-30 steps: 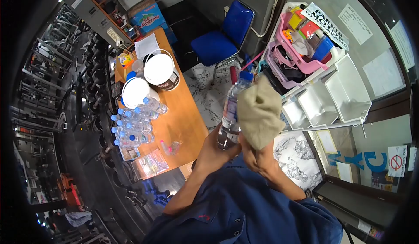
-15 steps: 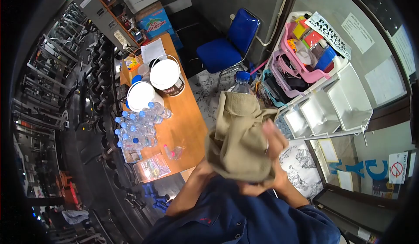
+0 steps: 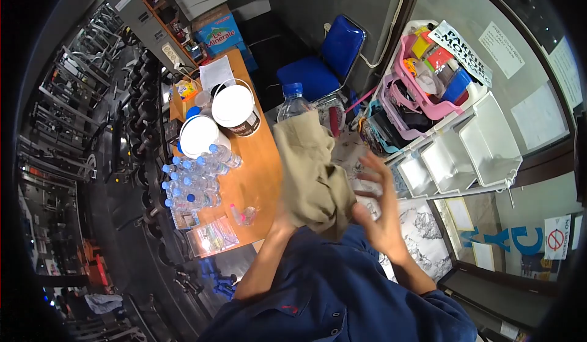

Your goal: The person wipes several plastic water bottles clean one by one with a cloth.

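Observation:
A khaki cloth (image 3: 309, 165), bunched and folded, hangs in front of my body. My left hand (image 3: 286, 216) is at its lower left side; its fingers are hidden behind the cloth. Just right of the cloth, my right hand (image 3: 379, 213) is raised with its fingers spread and nothing in them. Above the cloth's top edge shows a large clear bottle (image 3: 295, 105) with a blue cap; its lower part is covered by the cloth.
A wooden table (image 3: 263, 183) on the left bears white buckets (image 3: 233, 106), several small water bottles (image 3: 199, 180) and a pink-capped bottle (image 3: 243, 215). Behind stands a blue chair (image 3: 315, 67). On the right are pink baskets (image 3: 406, 73) and white trays (image 3: 449, 152).
The cloth has moved left and now hangs longer. My right hand has come off it and opened. The large bottle shows farther left above the cloth.

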Tool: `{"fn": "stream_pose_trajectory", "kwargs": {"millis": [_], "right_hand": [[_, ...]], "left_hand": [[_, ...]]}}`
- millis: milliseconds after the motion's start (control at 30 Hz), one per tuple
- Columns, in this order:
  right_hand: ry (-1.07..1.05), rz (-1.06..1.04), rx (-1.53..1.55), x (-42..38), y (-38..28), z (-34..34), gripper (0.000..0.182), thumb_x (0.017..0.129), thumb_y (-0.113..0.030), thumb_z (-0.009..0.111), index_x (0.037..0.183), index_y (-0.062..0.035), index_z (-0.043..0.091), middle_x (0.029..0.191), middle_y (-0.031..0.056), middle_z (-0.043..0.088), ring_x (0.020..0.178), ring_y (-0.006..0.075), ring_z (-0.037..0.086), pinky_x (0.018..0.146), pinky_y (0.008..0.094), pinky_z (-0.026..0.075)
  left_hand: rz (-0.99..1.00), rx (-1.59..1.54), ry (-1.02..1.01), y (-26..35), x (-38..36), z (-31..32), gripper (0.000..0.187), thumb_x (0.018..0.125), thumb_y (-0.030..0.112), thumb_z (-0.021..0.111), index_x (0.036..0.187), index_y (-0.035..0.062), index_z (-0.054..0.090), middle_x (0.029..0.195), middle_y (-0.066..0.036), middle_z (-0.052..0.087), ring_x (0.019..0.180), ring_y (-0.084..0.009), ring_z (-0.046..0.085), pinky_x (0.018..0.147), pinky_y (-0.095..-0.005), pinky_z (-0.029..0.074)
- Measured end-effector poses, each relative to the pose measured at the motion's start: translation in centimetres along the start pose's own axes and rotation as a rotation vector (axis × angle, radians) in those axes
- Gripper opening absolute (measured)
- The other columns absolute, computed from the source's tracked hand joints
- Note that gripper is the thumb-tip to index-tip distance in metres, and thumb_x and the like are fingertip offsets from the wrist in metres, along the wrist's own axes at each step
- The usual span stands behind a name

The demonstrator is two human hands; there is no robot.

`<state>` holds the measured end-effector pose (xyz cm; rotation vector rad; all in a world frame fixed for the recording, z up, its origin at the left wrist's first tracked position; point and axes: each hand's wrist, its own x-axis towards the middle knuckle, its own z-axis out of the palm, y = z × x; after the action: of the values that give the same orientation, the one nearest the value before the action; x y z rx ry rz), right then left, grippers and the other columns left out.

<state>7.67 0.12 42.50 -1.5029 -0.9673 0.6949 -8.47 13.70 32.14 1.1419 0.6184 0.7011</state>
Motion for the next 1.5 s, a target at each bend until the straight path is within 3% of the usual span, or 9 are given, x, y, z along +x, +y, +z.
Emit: {"fn": "stream_pose_trajectory", "kwargs": {"millis": [100, 300, 467, 700, 800, 1067, 1267, 1400, 1500], "right_hand": [[-0.212, -0.005, 0.204, 0.9, 4.8, 2.2, 0.155, 0.071, -0.102, 0.057, 0.167, -0.0111, -0.025, 0.166, 0.0345, 0.026, 0.158, 0.0444, 0.025, 0.127, 0.0524, 0.023], [-0.151, 0.154, 0.445, -0.4, 11.2, 3.2, 0.08, 0.111, -0.055, 0.051, 0.164, 0.0006, 0.028, 0.159, 0.0151, 0.044, 0.143, 0.0247, 0.047, 0.121, 0.0388, 0.036], [0.109, 0.158, 0.794, 1.4, 6.5, 0.1, 0.079, 0.109, -0.058, 0.051, 0.163, -0.0024, 0.034, 0.156, 0.017, 0.052, 0.142, 0.0319, 0.054, 0.12, 0.0442, 0.042], [-0.178, 0.295, 1.133, 0.8, 8.4, 3.2, 0.114, 0.08, -0.088, 0.065, 0.157, -0.0073, 0.043, 0.146, 0.0181, 0.061, 0.125, 0.0345, 0.065, 0.106, 0.0514, 0.055], [-0.235, 0.485, 1.249, 1.1, 10.1, 3.0, 0.088, 0.087, -0.059, 0.075, 0.149, -0.0011, 0.049, 0.133, 0.0241, 0.066, 0.117, 0.0399, 0.069, 0.105, 0.0557, 0.056], [0.096, 0.399, 0.678, 1.3, 6.5, 1.4, 0.051, 0.084, -0.003, 0.08, 0.13, 0.0002, 0.058, 0.104, 0.0133, 0.073, 0.09, 0.0261, 0.076, 0.086, 0.0371, 0.063], [-0.07, 0.031, -0.125, 0.0, 4.0, 4.8, 0.057, 0.073, -0.025, 0.088, 0.121, -0.0028, 0.067, 0.103, 0.0143, 0.073, 0.091, 0.0324, 0.073, 0.081, 0.0417, 0.057], [-0.003, -0.142, -0.279, -1.6, 1.8, 5.2, 0.052, 0.072, -0.03, 0.085, 0.116, -0.0065, 0.071, 0.114, 0.0179, 0.069, 0.104, 0.0408, 0.066, 0.086, 0.0495, 0.054], [-0.055, -0.363, -0.277, -2.6, 2.5, 3.7, 0.058, 0.07, -0.045, 0.084, 0.114, -0.0094, 0.073, 0.122, 0.0176, 0.067, 0.119, 0.0419, 0.061, 0.099, 0.0553, 0.047]], "left_hand": [[0.178, 0.573, 0.048, 4.5, -0.2, 2.1, 0.072, 0.079, 0.018, 0.089, 0.138, -0.001, 0.053, 0.113, -0.017, 0.077, 0.107, -0.0327, 0.076, 0.092, -0.0425, 0.06], [0.131, 0.789, 0.069, 6.6, -1.2, 3.8, 0.057, 0.078, 0.026, 0.09, 0.122, 0.0041, 0.061, 0.096, -0.017, 0.078, 0.089, -0.0343, 0.079, 0.078, -0.0432, 0.06], [-0.162, 0.091, -0.224, 5.3, -1.7, 1.8, 0.058, 0.088, 0.037, 0.083, 0.125, -0.0012, 0.061, 0.092, -0.015, 0.075, 0.073, -0.0221, 0.076, 0.06, -0.0314, 0.059], [-0.508, -0.876, -0.694, 0.7, -2.9, 4.5, 0.088, 0.098, 0.071, 0.055, 0.129, -0.0115, 0.051, 0.081, -0.022, 0.065, 0.06, -0.0242, 0.069, 0.04, -0.0266, 0.052], [-0.634, -1.017, -0.57, -1.3, -3.1, 5.0, 0.092, 0.097, 0.076, 0.053, 0.13, -0.0095, 0.053, 0.085, -0.025, 0.067, 0.058, -0.0261, 0.069, 0.039, -0.0269, 0.051], [-0.435, 0.41, -0.205, 3.3, -2.7, -2.3, 0.058, 0.107, 0.049, 0.064, 0.14, 0.002, 0.058, 0.113, -0.012, 0.07, 0.107, -0.0211, 0.07, 0.092, -0.0319, 0.056], [0.249, 0.089, -0.022, 5.7, 0.0, 3.7, 0.06, 0.105, 0.033, 0.07, 0.151, -0.0004, 0.05, 0.134, -0.018, 0.067, 0.134, -0.0249, 0.059, 0.117, -0.0374, 0.042], [0.059, -0.23, -0.169, 7.4, 0.0, 4.7, 0.023, 0.101, 0.014, 0.072, 0.119, -0.0001, 0.07, 0.14, -0.021, 0.067, 0.135, -0.0245, 0.058, 0.115, -0.0393, 0.044], [0.334, -0.143, -0.236, 8.7, -0.2, 5.0, 0.008, 0.096, 0.014, 0.068, 0.093, 0.0054, 0.069, 0.137, -0.022, 0.07, 0.149, -0.0353, 0.048, 0.128, -0.0566, 0.016]]}}
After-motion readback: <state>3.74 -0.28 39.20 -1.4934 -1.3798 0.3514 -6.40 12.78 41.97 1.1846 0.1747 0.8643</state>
